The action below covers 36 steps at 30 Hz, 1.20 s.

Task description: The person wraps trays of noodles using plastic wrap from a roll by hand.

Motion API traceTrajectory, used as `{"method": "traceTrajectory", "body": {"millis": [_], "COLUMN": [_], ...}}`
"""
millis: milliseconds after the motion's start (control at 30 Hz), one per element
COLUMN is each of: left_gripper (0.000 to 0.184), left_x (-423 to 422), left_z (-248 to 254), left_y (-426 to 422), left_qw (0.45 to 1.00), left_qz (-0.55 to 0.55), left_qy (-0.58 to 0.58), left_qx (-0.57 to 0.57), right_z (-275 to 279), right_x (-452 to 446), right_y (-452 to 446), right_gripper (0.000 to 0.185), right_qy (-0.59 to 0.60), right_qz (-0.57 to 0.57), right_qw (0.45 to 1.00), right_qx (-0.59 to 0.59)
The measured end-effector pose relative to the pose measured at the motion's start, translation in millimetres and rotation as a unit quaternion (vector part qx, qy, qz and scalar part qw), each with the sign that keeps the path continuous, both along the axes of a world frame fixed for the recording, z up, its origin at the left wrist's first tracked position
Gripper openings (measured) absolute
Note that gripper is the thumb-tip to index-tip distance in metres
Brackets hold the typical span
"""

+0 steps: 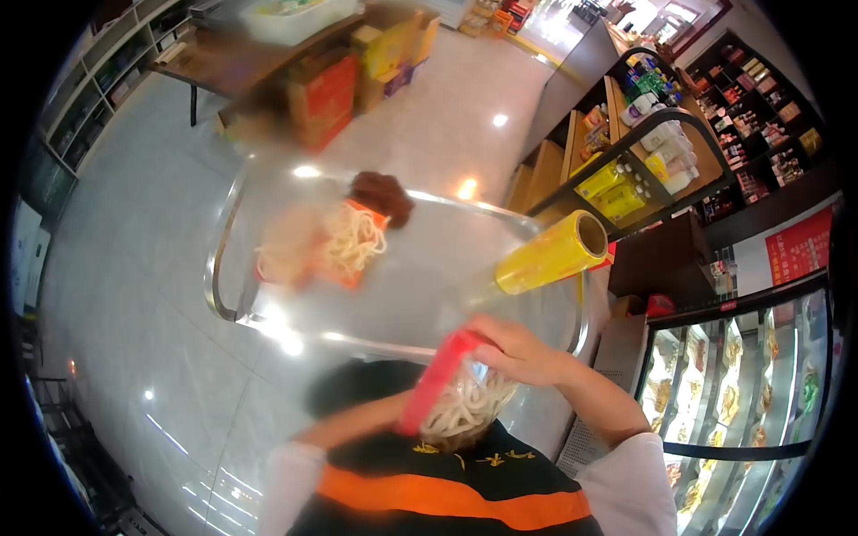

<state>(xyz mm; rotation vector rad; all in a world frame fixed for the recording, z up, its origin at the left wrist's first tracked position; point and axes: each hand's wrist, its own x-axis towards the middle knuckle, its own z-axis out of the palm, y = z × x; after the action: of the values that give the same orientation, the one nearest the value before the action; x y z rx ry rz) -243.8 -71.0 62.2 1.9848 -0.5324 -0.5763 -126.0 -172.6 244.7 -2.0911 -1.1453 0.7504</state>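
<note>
From my head view, my right hand point(514, 353) is closed on the upper right end of a red tray point(440, 380), its fingers wrapped over the edge and its thumb against the packed side. The tray is tilted up on edge in front of my chest, and white noodles point(466, 404) fill the side that faces right, under shiny clear wrap. The noodles lie just below my right hand, with some browner food point(454, 438) at their bottom end. My left forearm point(362, 422) reaches in to the lower end of the tray, but my left hand is hidden there, so I cannot tell whether its fingers are closed or apart

Beyond my hands is a metal table point(438, 268) with a bright raised rim. A big yellow roll of film point(550, 255) lies on its right side, ahead of my right hand and apart from it, its hollow core showing at the near right end. Well apart, on the left part of the table, pale noodles point(353, 241) lie over an orange tray point(350, 272), touched by a dark brown heap point(382, 198) at the far side. A pale blurred patch hides what is left of them
</note>
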Motion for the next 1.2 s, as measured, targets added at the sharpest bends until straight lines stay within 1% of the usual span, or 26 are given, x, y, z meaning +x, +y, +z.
{"method": "traceTrajectory", "body": {"millis": [33, 67, 133, 267, 333, 367, 433, 467, 500, 533, 567, 600, 633, 667, 700, 733, 767, 800, 867, 933, 1000, 1033, 1100, 1133, 1167, 1200], "left_gripper": [0.020, 0.021, 0.021, 0.023, 0.023, 0.023, 0.024, 0.024, 0.025, 0.030, 0.036, 0.040, 0.044, 0.044, 0.044, 0.044, 0.042, 0.042, 0.045, 0.045, 0.043, 0.034, 0.035, 0.037, 0.041, 0.041], "left_x": [1.5, 1.6, 2.9, 15.0, 25.1, 28.1, 40.2, 49.0, 55.2, 50.3, 45.2, 33.6, 19.8, 10.5, 0.9, -5.6, -7.2, -7.0, -0.2, 2.7, 3.6, 3.8, 11.1, 16.5, 20.3, 21.8], "left_z": [-0.3, 0.2, -0.8, 0.5, 4.1, 5.7, 8.6, 9.0, 5.2, 2.7, 0.2, 20.0, 46.4, 63.4, 77.0, 84.1, 87.1, 79.9, 57.4, 46.6, 34.5, 19.8, 39.6, 47.6, 49.7, 45.8], "left_y": [0.2, -0.1, -1.1, -4.7, -6.5, -6.2, 2.8, 12.5, 24.7, 48.4, 72.1, 84.8, 94.0, 97.2, 98.2, 97.0, 91.4, 88.9, 83.7, 77.9, 72.0, 68.2, 66.9, 65.8, 65.7, 69.1], "left_qw": [1.000, 1.000, 0.999, 0.998, 0.998, 0.997, 0.995, 0.994, 0.992, 0.978, 0.936, 0.904, 0.859, 0.862, 0.843, 0.819, 0.816, 0.817, 0.843, 0.845, 0.722, 0.658, 0.647, 0.632, 0.639, 0.641], "left_qz": [-0.010, -0.019, -0.037, -0.045, -0.038, -0.036, 0.008, 0.052, 0.103, 0.197, 0.292, 0.291, 0.286, 0.283, 0.259, 0.234, 0.259, 0.257, 0.291, 0.279, 0.300, 0.316, 0.319, 0.323, 0.329, 0.328], "left_qy": [-0.004, -0.005, -0.011, -0.034, -0.054, -0.061, -0.084, -0.079, -0.041, 0.042, 0.106, 0.190, 0.270, 0.270, 0.337, 0.404, 0.400, 0.401, 0.313, 0.328, 0.405, 0.411, 0.402, 0.388, 0.368, 0.368], "left_qx": [0.003, 0.001, 0.003, 0.003, 0.009, 0.012, 0.044, 0.063, 0.060, -0.047, -0.165, -0.249, -0.328, -0.323, -0.329, -0.334, -0.328, -0.325, -0.326, -0.317, -0.474, -0.546, -0.565, -0.588, -0.590, -0.588], "right_z": [5.7, 3.8, -6.1, -13.0, -17.8, -16.3, -9.9, -4.9, 1.8, 6.3, -7.5, -17.2, -26.0, -33.7, -40.3, -45.9, -50.8, -55.6, -62.4, -63.1, -66.6, -72.9, -87.1, -96.3, -102.3, -105.0], "right_x": [0.9, 3.3, 9.2, 19.3, 14.8, 12.4, 15.2, 13.1, 6.6, 4.3, 2.3, -0.3, -2.1, -3.4, -5.2, -7.6, -9.4, -10.2, -9.1, -9.0, -8.4, -8.2, -11.0, -13.5, -15.7, -18.4], "right_y": [-1.3, -4.4, -11.4, -23.0, -29.6, -35.1, -40.9, -40.9, -43.1, -45.6, -54.9, -62.0, -66.8, -69.3, -70.9, -72.4, -73.4, -74.5, -73.8, -70.5, -70.0, -71.4, -72.3, -68.8, -65.5, -63.4], "right_gripper": [0.026, 0.026, 0.035, 0.035, 0.035, 0.035, 0.036, 0.036, 0.032, 0.028, 0.029, 0.029, 0.030, 0.032, 0.032, 0.033, 0.035, 0.035, 0.041, 0.042, 0.043, 0.045, 0.047, 0.044, 0.042, 0.042], "right_qy": [0.124, 0.123, 0.279, 0.288, 0.356, 0.356, 0.291, 0.290, 0.310, 0.325, 0.288, 0.286, 0.287, 0.288, 0.289, 0.311, 0.331, 0.332, 0.323, 0.328, 0.332, 0.362, 0.393, 0.428, 0.461, 0.462], "right_qz": [-0.010, -0.014, -0.006, 0.011, -0.068, -0.068, -0.116, -0.120, -0.185, -0.246, -0.251, -0.253, -0.307, -0.361, -0.365, -0.405, -0.443, -0.446, -0.485, -0.492, -0.500, -0.495, -0.494, -0.510, -0.522, -0.522], "right_qw": [0.992, 0.992, 0.960, 0.957, 0.932, 0.932, 0.950, 0.949, 0.933, 0.913, 0.924, 0.924, 0.906, 0.884, 0.881, 0.855, 0.826, 0.824, 0.807, 0.798, 0.789, 0.778, 0.762, 0.724, 0.683, 0.681], "right_qx": [-0.013, -0.015, 0.008, -0.036, 0.012, 0.010, 0.010, 0.013, -0.009, -0.031, 0.021, 0.022, 0.050, 0.079, 0.084, 0.096, 0.107, 0.109, 0.100, 0.115, 0.132, 0.137, 0.145, 0.183, 0.221, 0.223]}}
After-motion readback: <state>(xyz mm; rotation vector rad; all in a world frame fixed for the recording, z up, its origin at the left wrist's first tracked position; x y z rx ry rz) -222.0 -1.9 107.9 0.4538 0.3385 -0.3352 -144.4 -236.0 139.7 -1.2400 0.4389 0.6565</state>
